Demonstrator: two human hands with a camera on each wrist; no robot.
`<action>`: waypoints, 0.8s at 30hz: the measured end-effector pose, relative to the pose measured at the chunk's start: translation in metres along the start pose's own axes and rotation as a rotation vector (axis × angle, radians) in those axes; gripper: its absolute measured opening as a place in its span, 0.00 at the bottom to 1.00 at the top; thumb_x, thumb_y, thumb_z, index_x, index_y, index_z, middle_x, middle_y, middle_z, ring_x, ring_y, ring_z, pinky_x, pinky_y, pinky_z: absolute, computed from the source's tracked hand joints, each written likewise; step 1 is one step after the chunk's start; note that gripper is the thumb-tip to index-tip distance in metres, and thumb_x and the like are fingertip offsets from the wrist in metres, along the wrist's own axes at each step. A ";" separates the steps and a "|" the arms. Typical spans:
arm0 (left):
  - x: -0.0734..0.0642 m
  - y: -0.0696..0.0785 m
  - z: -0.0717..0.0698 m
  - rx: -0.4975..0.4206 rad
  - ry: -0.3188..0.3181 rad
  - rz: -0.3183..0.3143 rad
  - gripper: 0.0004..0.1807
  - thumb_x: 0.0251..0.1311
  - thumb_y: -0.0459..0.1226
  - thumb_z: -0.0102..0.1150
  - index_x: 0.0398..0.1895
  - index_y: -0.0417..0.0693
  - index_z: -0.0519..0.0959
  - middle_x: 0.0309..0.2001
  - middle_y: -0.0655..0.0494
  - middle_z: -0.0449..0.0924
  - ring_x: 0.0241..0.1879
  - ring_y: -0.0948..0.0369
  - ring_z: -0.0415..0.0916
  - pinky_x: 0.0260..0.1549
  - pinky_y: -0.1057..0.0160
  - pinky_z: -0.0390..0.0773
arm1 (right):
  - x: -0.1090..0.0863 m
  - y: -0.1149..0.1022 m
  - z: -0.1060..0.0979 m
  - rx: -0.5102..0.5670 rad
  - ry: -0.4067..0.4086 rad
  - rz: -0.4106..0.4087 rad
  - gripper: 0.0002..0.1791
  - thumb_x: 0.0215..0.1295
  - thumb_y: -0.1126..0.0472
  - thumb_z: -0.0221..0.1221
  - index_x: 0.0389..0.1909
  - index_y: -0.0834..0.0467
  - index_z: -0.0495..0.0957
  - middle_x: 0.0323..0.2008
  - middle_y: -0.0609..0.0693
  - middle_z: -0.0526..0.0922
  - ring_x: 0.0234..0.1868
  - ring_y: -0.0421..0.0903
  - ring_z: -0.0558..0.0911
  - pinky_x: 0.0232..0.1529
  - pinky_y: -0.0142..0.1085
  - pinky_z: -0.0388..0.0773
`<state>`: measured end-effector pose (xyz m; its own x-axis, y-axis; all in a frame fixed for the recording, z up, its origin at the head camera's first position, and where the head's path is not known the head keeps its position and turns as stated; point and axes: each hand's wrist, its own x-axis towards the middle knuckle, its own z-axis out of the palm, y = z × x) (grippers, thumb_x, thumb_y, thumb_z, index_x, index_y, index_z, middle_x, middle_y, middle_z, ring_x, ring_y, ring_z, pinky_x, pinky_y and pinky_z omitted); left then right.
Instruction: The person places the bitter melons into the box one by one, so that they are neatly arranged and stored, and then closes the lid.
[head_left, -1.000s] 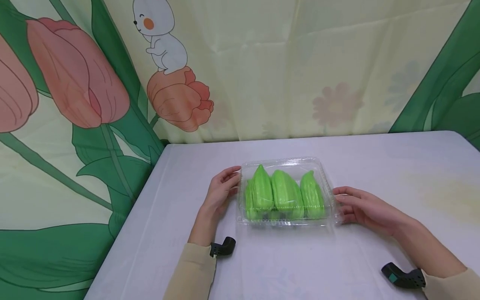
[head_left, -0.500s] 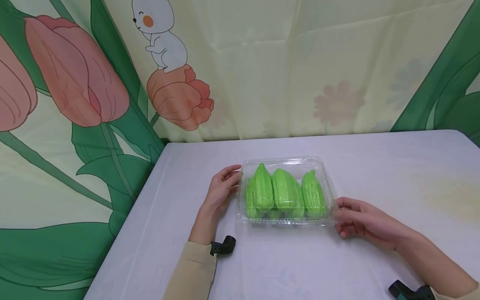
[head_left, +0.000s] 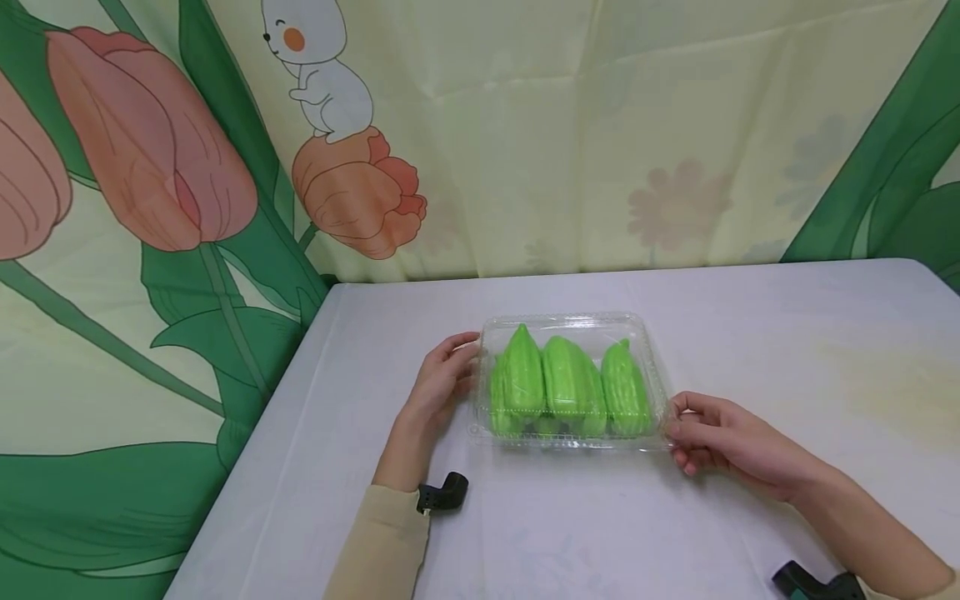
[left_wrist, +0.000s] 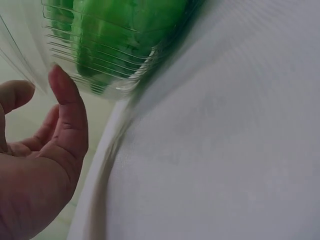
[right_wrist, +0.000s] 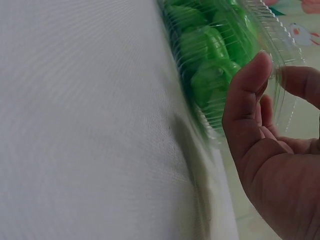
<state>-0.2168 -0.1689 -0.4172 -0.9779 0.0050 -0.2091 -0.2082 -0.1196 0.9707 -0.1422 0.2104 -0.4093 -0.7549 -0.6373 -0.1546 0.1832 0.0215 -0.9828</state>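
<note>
A clear hinged plastic container point(head_left: 570, 325) lies on the table, its lid down. Inside it are several bright green, ridged pieces point(head_left: 570, 375) shaped like gourds or vegetables; their exact kind cannot be told. My left hand point(head_left: 437, 387) is at the container's left side, thumb point(left_wrist: 67, 100) and index finger on either side of its rim. At the near right corner, my right hand point(head_left: 727, 437) pinches the rim between thumb point(right_wrist: 250, 85) and index finger. The remaining right fingers curl below, apart from the green pieces.
A white cloth covers the table point(head_left: 570, 517). Behind it hangs a cream backdrop point(head_left: 525, 167) printed with tulips and a white animal. Black wrist cameras sit on the left wrist point(head_left: 444, 493) and right wrist point(head_left: 817, 583).
My right hand has moved slightly down toward the container's near right corner, and its thumb and index finger now pinch the rim there. The left hand and container are almost unmoved.
</note>
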 end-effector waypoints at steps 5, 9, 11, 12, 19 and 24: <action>-0.012 0.002 -0.008 0.082 -0.028 -0.083 0.21 0.71 0.44 0.57 0.62 0.44 0.75 0.48 0.49 0.79 0.39 0.59 0.78 0.31 0.65 0.79 | 0.002 0.000 0.002 -0.020 0.019 -0.001 0.04 0.78 0.66 0.50 0.43 0.64 0.69 0.31 0.52 0.79 0.31 0.42 0.80 0.34 0.35 0.83; -0.032 0.004 -0.018 0.146 -0.112 -0.129 0.22 0.73 0.45 0.54 0.63 0.42 0.72 0.47 0.47 0.77 0.42 0.56 0.79 0.32 0.63 0.81 | 0.003 -0.001 0.001 -0.035 0.033 0.002 0.05 0.78 0.65 0.50 0.44 0.65 0.68 0.32 0.52 0.79 0.32 0.43 0.80 0.34 0.36 0.83; -0.043 0.005 -0.022 0.177 -0.179 -0.151 0.24 0.72 0.45 0.54 0.64 0.40 0.71 0.47 0.47 0.79 0.42 0.56 0.80 0.33 0.62 0.83 | 0.002 -0.001 0.001 -0.040 0.039 0.003 0.05 0.78 0.65 0.51 0.44 0.65 0.68 0.32 0.53 0.79 0.32 0.43 0.80 0.35 0.36 0.83; -0.049 0.005 -0.024 0.195 -0.214 -0.161 0.24 0.72 0.45 0.55 0.64 0.39 0.70 0.47 0.47 0.79 0.41 0.56 0.80 0.33 0.61 0.83 | 0.002 -0.002 0.000 -0.041 0.042 0.005 0.05 0.78 0.65 0.51 0.44 0.65 0.68 0.32 0.53 0.79 0.32 0.43 0.80 0.35 0.36 0.83; -0.076 0.004 -0.030 0.193 -0.364 -0.176 0.20 0.65 0.37 0.55 0.57 0.34 0.69 0.34 0.47 0.81 0.32 0.57 0.80 0.33 0.60 0.85 | 0.002 -0.004 0.000 -0.049 0.058 0.017 0.06 0.78 0.65 0.51 0.45 0.65 0.68 0.33 0.54 0.79 0.33 0.44 0.80 0.36 0.36 0.83; -0.081 0.000 -0.025 0.179 -0.351 -0.112 0.15 0.64 0.34 0.55 0.51 0.36 0.69 0.29 0.49 0.82 0.29 0.59 0.80 0.32 0.61 0.84 | 0.004 -0.003 0.001 -0.049 0.062 -0.002 0.06 0.78 0.65 0.51 0.45 0.65 0.68 0.33 0.53 0.79 0.34 0.43 0.80 0.36 0.36 0.83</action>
<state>-0.1375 -0.1936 -0.4034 -0.8898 0.3506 -0.2920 -0.2839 0.0756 0.9559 -0.1454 0.2074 -0.4068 -0.7929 -0.5887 -0.1573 0.1519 0.0590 -0.9866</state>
